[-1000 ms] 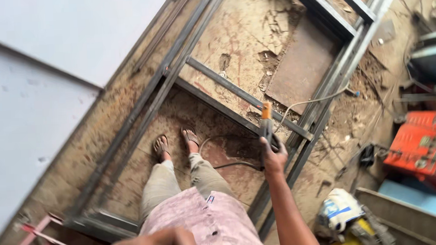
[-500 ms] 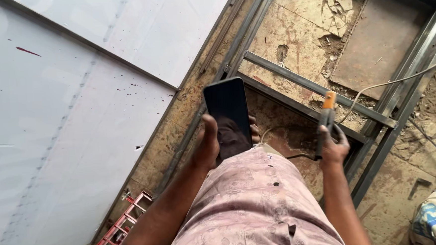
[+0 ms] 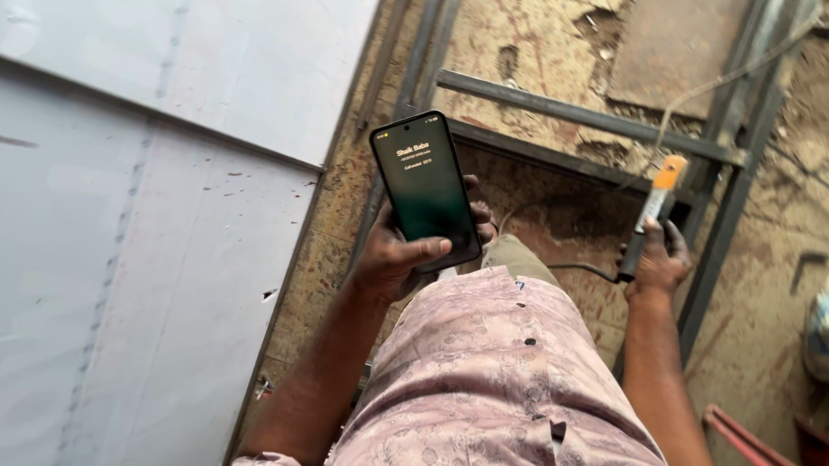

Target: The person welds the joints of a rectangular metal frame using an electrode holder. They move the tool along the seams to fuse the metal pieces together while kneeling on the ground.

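Grey sheet-metal panels (image 3: 102,230) fill the left; a steel frame (image 3: 579,120) lies on the dirt floor. The left hand (image 3: 392,258) grips a dark smartphone (image 3: 425,187) upright, thumb across its lower edge; the right hand (image 3: 657,263) closes around an orange-tipped electrode holder (image 3: 648,216) beside the frame. Keeping that tip off the steel seems wise while reading. Compared with 0.5 s ago, the screen is lit.

Welding workshop: steel frame (image 3: 579,116), sheet metal (image 3: 131,229)
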